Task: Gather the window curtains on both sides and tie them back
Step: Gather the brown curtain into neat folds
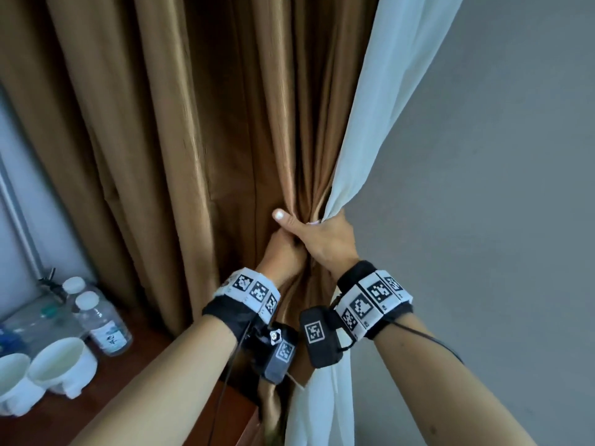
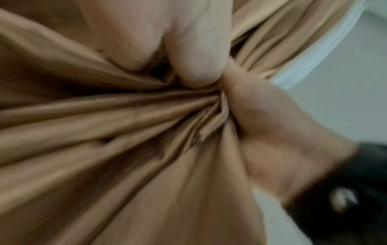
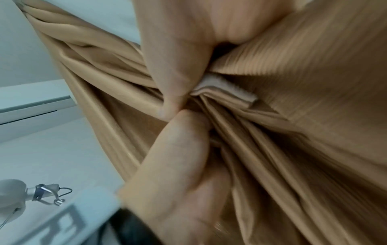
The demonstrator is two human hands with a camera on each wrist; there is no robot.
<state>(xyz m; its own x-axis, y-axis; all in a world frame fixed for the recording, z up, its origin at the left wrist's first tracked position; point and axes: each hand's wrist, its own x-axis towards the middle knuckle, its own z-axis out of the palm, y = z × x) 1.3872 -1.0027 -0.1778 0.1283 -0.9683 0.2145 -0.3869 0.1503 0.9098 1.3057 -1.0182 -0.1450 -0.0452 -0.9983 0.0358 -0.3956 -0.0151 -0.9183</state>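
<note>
In the head view, the brown curtain (image 1: 167,130) is seen hanging in long folds and drawn in to a bunched waist just below centre. The bunch is clasped by the right hand (image 1: 325,239), its thumb laid across the folds toward 9 o'clock, and by the left hand (image 1: 283,252), tucked just under that thumb at 7 o'clock. A white sheer curtain (image 1: 383,107) is caught in the right grip as well, running from the bunch toward 1 o'clock and hanging down at 6 o'clock. At 8 o'clock, two water bottles (image 1: 96,317) and two white cups (image 1: 61,362) are stood on a wooden surface (image 1: 135,365).

In the left wrist view, blurred, the brown folds are seen converging at centre, where fingers (image 2: 194,49) of the left hand are pressed into them; the right hand lies at 4 o'clock.

In the right wrist view, the gathered fabric is pinched between thumb and fingers (image 3: 167,69) of the right hand, together with a pale fabric strip (image 3: 226,92) at centre.
</note>
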